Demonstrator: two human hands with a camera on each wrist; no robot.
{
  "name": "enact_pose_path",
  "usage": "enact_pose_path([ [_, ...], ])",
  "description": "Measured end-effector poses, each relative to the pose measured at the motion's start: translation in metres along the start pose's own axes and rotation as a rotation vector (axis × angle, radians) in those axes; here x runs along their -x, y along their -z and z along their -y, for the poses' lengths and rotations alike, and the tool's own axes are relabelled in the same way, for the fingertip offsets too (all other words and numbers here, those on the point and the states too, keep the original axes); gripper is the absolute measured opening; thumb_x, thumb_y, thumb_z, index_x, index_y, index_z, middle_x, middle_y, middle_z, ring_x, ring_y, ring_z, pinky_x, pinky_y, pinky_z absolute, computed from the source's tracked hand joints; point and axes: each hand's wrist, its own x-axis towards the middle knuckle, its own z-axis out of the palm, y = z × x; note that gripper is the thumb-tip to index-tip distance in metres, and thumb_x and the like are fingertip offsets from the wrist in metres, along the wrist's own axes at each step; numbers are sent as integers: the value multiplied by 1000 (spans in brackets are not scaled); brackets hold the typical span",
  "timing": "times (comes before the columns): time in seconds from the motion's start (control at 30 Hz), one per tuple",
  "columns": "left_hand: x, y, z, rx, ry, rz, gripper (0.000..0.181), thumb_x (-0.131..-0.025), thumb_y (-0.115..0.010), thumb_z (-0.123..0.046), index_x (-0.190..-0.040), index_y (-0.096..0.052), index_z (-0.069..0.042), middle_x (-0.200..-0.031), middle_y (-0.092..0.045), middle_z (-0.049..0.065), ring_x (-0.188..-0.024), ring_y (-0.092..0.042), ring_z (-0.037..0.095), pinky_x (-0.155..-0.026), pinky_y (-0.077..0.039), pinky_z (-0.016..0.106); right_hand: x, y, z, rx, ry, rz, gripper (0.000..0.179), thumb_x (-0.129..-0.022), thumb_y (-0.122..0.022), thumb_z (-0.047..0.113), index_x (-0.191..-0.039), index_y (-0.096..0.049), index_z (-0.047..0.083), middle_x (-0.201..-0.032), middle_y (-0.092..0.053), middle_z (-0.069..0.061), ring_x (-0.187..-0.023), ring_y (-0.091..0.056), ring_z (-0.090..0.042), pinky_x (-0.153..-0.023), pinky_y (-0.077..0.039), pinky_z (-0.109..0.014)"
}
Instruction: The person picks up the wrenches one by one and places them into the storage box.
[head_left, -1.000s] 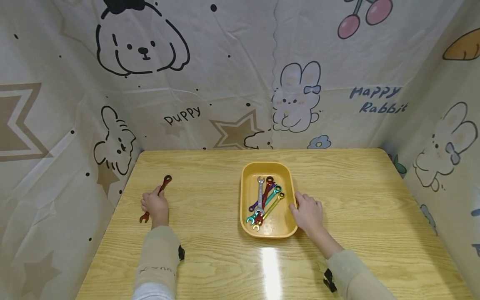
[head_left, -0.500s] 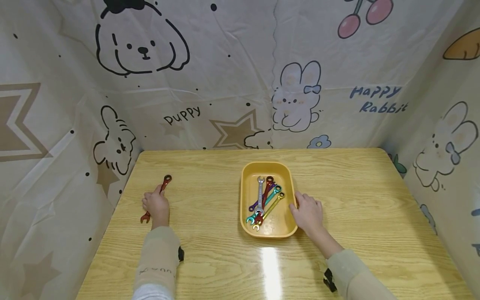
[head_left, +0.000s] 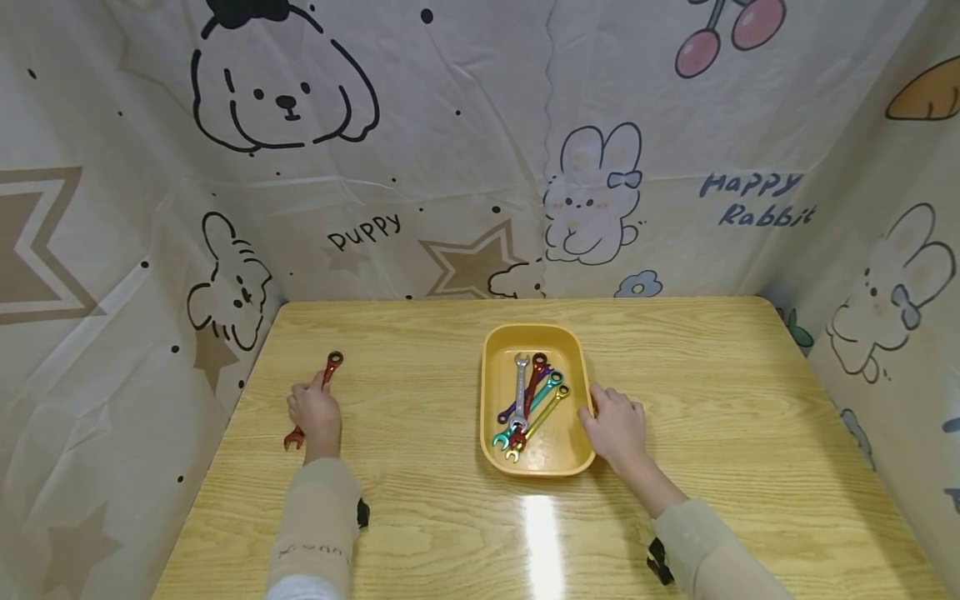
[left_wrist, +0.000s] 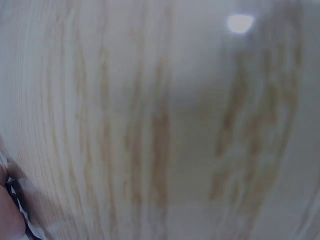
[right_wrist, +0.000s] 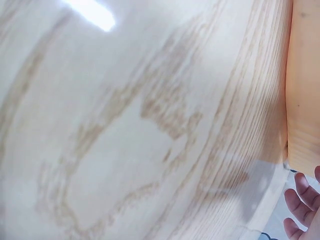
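Observation:
On the left of the table, my left hand grips a red combination wrench around its middle. The ring end and the open-jaw end show on either side of the hand. In the left wrist view only a bit of the hand enters at the lower left edge. My right hand holds the right rim of a yellow plastic tray, thumb over the edge; in the right wrist view its other fingers are loosely bent beside the tray wall.
Inside the tray lie several wrenches, crossing one another: a silver one, a red one, a teal one, a yellow one and a purple one. Printed fabric surrounds the wood-grain table at the back and sides.
My left hand has shifted very slightly toward the right and the near side, with the red wrench in it. The right hand and the tray have stayed put.

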Motion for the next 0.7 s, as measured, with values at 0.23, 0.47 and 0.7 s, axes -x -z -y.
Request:
enact_pose_path([
  [0.23,2,0,0,-16,-17,1,32,-95,-45,-12,-126,-51,-6,-114,-44,31,-103,-39,46,-89,-31,56,0,0,-1,-4,1,-3,39,-88,-51,30,-120,-52,7,-102,-60,-17,-98,-54,-36,-85,-34,-52],
  [0.47,2,1,3,-43,-67,12,33,-95,-47,-12,-126,-50,-3,-111,-45,32,-100,-41,47,-86,-35,56,1,1,0,-11,5,-8,39,-88,-52,29,-120,-52,7,-101,-60,-17,-97,-54,-36,-85,-34,-52],
  [0.7,4,4,-3,-50,-75,32,32,-93,-49,-10,-124,-51,2,-109,-46,35,-98,-44,47,-81,-39,55,0,0,0,-6,6,-17,37,-87,-53,28,-118,-53,7,-99,-60,-16,-95,-54,-36,-84,-34,-52],
])
